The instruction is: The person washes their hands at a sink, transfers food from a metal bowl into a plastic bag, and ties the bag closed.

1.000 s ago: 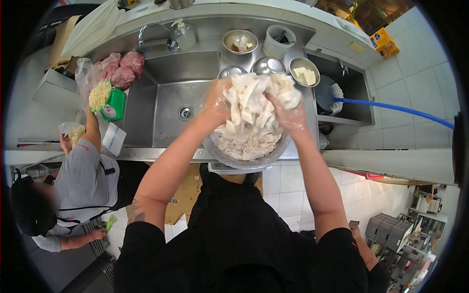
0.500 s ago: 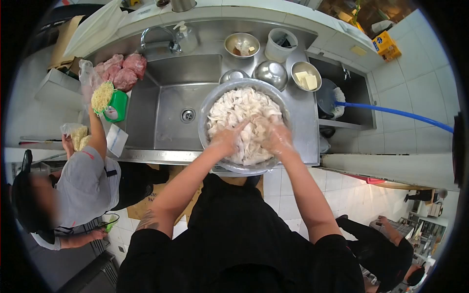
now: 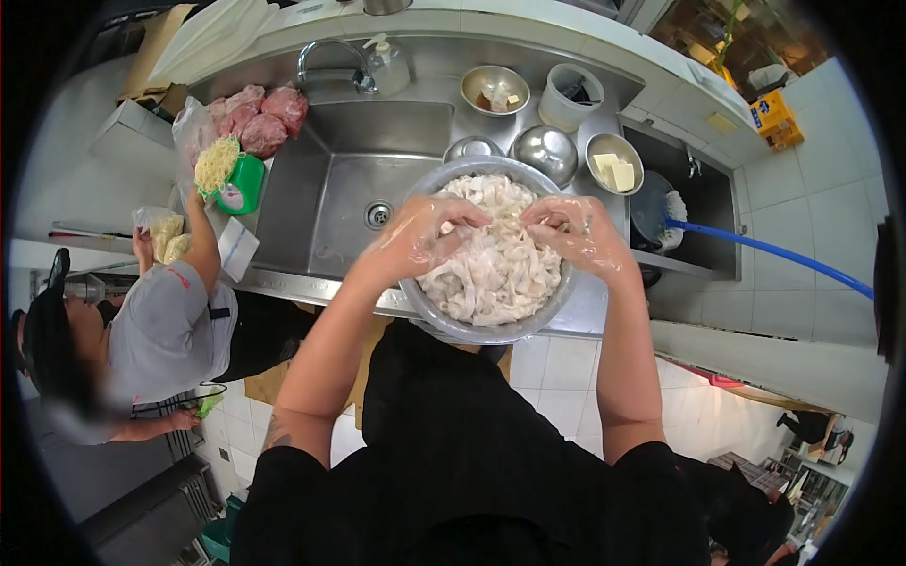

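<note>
A large round metal bowl (image 3: 429, 307) full of pale, wet strips (image 3: 495, 274) stands at the front edge of the steel counter. My left hand (image 3: 420, 231), wet and coated, is over the bowl's left side, its fingers curled together toward the middle. Opposite it, my right hand (image 3: 585, 231) is over the right side with curled fingers pointing inward. Both hands are raised above the strips near the rim. Whatever lies between the fingertips is too small or hidden to make out.
Left of the bowl is a steel sink (image 3: 354, 198) with a tap (image 3: 330, 61). Behind stand small metal bowls, one with yellow blocks (image 3: 613, 172), and a white tub (image 3: 566, 104). A co-worker (image 3: 170, 330) at the left reaches to a green scale (image 3: 243, 184). A blue hose (image 3: 774, 247) crosses the right.
Both my hands have risen out of the strips and moved apart, with the fingers now curled. The view has shifted, and the co-worker at the lower right is less visible.
</note>
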`<state>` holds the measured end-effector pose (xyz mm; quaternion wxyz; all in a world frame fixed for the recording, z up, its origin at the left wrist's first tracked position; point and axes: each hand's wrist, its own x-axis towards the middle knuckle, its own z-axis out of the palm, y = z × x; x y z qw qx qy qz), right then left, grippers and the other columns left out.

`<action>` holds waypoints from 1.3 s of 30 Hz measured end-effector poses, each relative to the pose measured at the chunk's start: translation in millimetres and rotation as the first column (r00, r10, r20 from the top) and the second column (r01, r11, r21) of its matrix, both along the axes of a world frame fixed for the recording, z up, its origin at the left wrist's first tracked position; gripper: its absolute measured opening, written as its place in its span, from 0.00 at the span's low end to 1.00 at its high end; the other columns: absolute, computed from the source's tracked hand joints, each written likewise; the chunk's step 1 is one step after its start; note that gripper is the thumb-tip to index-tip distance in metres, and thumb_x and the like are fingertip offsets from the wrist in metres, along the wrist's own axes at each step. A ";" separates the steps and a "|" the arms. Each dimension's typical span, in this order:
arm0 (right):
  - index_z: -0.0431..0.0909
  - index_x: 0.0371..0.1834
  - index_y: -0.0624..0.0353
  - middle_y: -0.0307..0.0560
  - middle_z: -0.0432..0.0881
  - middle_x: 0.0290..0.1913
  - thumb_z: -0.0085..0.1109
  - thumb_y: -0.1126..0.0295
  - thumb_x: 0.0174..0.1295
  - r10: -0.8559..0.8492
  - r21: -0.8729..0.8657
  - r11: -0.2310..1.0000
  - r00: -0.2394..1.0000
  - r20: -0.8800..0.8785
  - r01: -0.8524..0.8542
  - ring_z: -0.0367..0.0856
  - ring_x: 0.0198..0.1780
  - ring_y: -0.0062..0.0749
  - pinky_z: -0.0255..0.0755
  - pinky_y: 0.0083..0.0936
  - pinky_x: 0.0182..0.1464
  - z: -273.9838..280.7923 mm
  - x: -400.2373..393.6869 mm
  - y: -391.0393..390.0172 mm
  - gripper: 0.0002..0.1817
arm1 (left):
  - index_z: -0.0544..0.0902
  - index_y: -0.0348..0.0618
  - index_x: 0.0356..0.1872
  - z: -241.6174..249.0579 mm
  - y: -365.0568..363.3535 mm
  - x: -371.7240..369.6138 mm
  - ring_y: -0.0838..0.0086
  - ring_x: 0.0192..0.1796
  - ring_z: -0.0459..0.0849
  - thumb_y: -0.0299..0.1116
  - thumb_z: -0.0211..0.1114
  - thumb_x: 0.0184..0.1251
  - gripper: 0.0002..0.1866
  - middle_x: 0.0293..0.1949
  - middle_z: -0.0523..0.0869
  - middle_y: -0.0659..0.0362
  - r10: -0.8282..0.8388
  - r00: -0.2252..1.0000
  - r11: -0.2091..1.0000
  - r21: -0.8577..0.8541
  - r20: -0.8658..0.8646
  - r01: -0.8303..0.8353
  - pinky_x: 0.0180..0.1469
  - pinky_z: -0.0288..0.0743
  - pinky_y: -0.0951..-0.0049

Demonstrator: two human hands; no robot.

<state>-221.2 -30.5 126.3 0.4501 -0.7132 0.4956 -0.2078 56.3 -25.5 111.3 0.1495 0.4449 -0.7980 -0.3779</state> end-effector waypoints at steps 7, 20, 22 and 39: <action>0.86 0.46 0.59 0.48 0.86 0.42 0.65 0.75 0.63 -0.400 -0.334 0.826 0.890 0.219 0.454 0.86 0.35 0.32 0.80 0.24 0.37 -67.1 86.7 32.2 0.09 | 0.44 0.60 0.84 -77.6 -8.8 5.5 0.53 0.75 0.70 0.73 0.44 0.73 0.48 0.80 0.60 0.48 0.614 0.423 0.514 0.745 -0.666 0.425 0.69 0.72 0.55; 0.85 0.37 0.54 0.48 0.83 0.58 0.67 0.72 0.58 -0.614 -0.519 0.741 0.744 -0.263 0.427 0.80 0.60 0.51 0.74 0.44 0.61 -82.9 126.9 45.4 0.05 | 0.40 0.62 0.84 -81.3 -70.2 43.6 0.46 0.84 0.44 0.73 0.43 0.73 0.48 0.85 0.42 0.53 0.515 0.616 0.171 0.776 -0.596 0.607 0.76 0.50 0.30; 0.86 0.38 0.54 0.48 0.82 0.59 0.67 0.72 0.57 -0.571 -0.551 0.761 0.756 -0.321 0.341 0.81 0.57 0.51 0.76 0.43 0.59 -67.8 138.5 45.9 0.06 | 0.41 0.57 0.84 -87.2 -64.5 42.7 0.47 0.84 0.44 0.68 0.49 0.76 0.47 0.85 0.40 0.51 0.454 0.660 0.219 0.793 -0.598 0.568 0.77 0.51 0.33; 0.79 0.51 0.63 0.39 0.79 0.32 0.59 0.67 0.75 -0.821 0.527 0.569 0.406 0.400 0.631 0.72 0.23 0.19 0.69 0.20 0.25 -82.1 130.7 21.6 0.11 | 0.85 0.38 0.52 -98.4 -86.8 51.0 0.78 0.45 0.88 0.25 0.63 0.72 0.11 0.42 0.90 0.59 0.340 0.660 0.911 0.408 -0.670 -0.055 0.45 0.81 0.77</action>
